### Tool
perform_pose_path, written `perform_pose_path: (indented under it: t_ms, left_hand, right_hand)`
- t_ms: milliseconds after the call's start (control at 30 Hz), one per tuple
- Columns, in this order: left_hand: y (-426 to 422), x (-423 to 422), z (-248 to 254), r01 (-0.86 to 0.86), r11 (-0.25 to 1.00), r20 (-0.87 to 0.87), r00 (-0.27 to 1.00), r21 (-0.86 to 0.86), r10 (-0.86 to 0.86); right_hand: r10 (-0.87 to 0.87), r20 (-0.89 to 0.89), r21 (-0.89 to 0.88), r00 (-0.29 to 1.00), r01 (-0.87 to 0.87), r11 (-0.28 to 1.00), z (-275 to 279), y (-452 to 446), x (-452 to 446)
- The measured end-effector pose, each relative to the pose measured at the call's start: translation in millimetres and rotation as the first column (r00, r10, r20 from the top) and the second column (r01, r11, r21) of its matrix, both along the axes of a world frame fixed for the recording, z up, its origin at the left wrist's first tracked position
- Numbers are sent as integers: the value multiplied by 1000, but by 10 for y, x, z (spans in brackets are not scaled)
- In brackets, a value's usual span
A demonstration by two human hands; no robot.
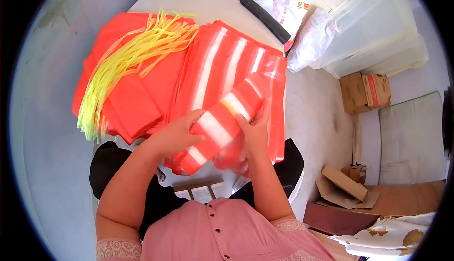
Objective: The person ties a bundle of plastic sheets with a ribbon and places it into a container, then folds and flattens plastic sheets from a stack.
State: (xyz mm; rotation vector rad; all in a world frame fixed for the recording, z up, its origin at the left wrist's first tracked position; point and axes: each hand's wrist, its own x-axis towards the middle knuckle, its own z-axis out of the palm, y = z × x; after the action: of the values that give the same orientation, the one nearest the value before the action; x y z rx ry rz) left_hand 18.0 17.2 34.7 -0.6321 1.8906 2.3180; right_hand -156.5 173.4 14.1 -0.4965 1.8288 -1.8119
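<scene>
Between my hands is a folded bundle of red-and-white striped plastic (213, 127), tilted with its upper end to the right. A narrow yellow band shows near its upper end. My left hand (182, 133) grips its left side, fingers partly hidden. On the other side my right hand (254, 131) holds it, thumb on top and other fingers mostly out of sight. Beneath lies a broad stack of striped plastic sheets (208, 67). Plain red folded plastic (130, 102) sits to the left, with a bunch of thin yellow strips (125, 62) draped over it.
On the light tabletop (161, 1) behind the stack rest a dark bar-shaped object (265, 20) and white printed plastic bags (283, 1). Cardboard boxes (364, 93) stand against the right wall. An opened carton (347, 187) lies at lower right. My legs are under the table's near edge.
</scene>
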Motion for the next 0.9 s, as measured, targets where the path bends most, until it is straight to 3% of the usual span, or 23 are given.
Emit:
perform_pose_path:
  t_ms: [100,167,267,567,900]
  left_hand:
    - [-12,-9,19,44,999,-34,998,-27,-45]
    - [-6,-13,-107,47,996,-122,991,-72,-55]
    - [-11,-23,35,92,988,-111,988,-120,-106]
    - [-19,-57,69,141,988,-78,988,62,-136]
    - [-7,-70,11,114,993,-60,992,27,-112]
  right_hand:
    - [18,105,-46,994,-13,999,-1,60,-13]
    - [43,86,-19,995,-41,999,70,53,13]
    - [65,65,-1,996,-65,998,144,16,70]
    - [65,100,-13,993,-64,998,143,-8,87]
    - [45,133,4,990,-46,999,127,2,163]
